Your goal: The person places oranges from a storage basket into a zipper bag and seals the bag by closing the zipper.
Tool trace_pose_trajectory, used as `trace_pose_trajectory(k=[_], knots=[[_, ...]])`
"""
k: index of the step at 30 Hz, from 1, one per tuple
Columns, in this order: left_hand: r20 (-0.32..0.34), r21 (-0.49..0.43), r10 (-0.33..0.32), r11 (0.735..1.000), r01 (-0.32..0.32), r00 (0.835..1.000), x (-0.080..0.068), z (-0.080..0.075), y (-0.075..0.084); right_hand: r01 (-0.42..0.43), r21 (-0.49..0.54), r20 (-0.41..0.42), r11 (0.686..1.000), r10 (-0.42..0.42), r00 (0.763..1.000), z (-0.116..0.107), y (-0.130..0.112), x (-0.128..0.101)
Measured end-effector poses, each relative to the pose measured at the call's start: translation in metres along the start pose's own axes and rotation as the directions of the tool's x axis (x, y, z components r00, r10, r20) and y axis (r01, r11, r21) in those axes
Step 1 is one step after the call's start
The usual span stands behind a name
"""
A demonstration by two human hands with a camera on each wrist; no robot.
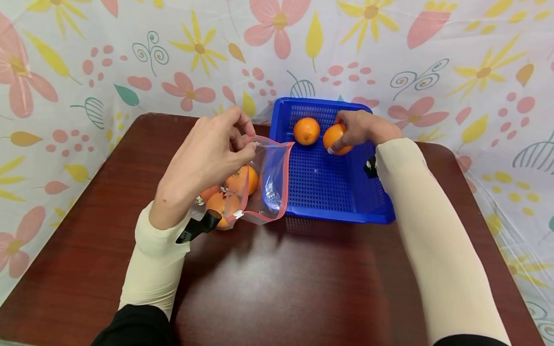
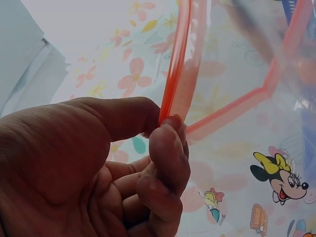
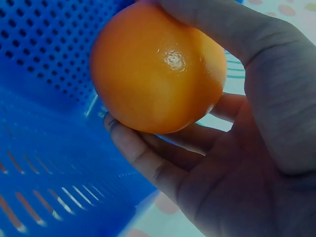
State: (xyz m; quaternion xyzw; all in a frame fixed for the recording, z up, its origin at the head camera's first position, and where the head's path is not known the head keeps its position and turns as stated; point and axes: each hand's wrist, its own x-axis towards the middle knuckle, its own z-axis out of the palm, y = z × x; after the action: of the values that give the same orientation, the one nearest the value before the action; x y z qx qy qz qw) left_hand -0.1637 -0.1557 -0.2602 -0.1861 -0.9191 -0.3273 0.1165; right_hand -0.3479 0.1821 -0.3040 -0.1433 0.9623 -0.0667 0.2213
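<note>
My left hand point(image 1: 207, 149) pinches the red zip edge of a clear zip bag point(image 1: 274, 185) between thumb and fingers. The bag's mouth gapes toward the basket, and several oranges point(image 1: 222, 204) lie inside it. Close up in the left wrist view, the red zip strip point(image 2: 177, 64) runs up from the fingertips, and cartoon prints mark the plastic. Over the blue basket point(image 1: 320, 216), my right hand point(image 1: 361, 127) grips an orange point(image 3: 158, 69), thumb on one side and fingers curled round the other. Another orange point(image 1: 307, 131) sits in the basket just left of it.
Basket and bag stand side by side on a dark reddish-brown table point(image 1: 277, 288). Behind the table hangs a flower-patterned curtain point(image 1: 207, 62). The basket's raised rim and side walls surround the right hand's fingers.
</note>
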Motion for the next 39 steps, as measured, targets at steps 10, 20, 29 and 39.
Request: trace_pose_trajectory(k=[10, 20, 29, 39], knots=[[-0.001, 0.0, -0.024, 1.0, 0.024, 1.0, 0.002, 0.001, 0.0, 0.076, -0.028, -0.105, 0.997, -0.078, 0.991, -0.006, 0.001, -0.015], [0.001, 0.008, -0.018, 1.0, 0.018, 1.0, 0.002, 0.003, 0.001, 0.168, -0.047, -0.235, 0.985, -0.174, 0.956, -0.007, -0.006, -0.03], [0.007, 0.008, -0.028, 1.0, 0.028, 1.0, 0.002, 0.002, 0.001, 0.216, -0.042, -0.335, 0.976, -0.217, 0.917, -0.007, -0.023, -0.05], [0.013, 0.008, -0.031, 0.999, 0.031, 0.999, 0.003, 0.002, 0.002, 0.316, -0.031, -0.479, 0.948, -0.292, 0.828, 0.001, -0.034, -0.067]])
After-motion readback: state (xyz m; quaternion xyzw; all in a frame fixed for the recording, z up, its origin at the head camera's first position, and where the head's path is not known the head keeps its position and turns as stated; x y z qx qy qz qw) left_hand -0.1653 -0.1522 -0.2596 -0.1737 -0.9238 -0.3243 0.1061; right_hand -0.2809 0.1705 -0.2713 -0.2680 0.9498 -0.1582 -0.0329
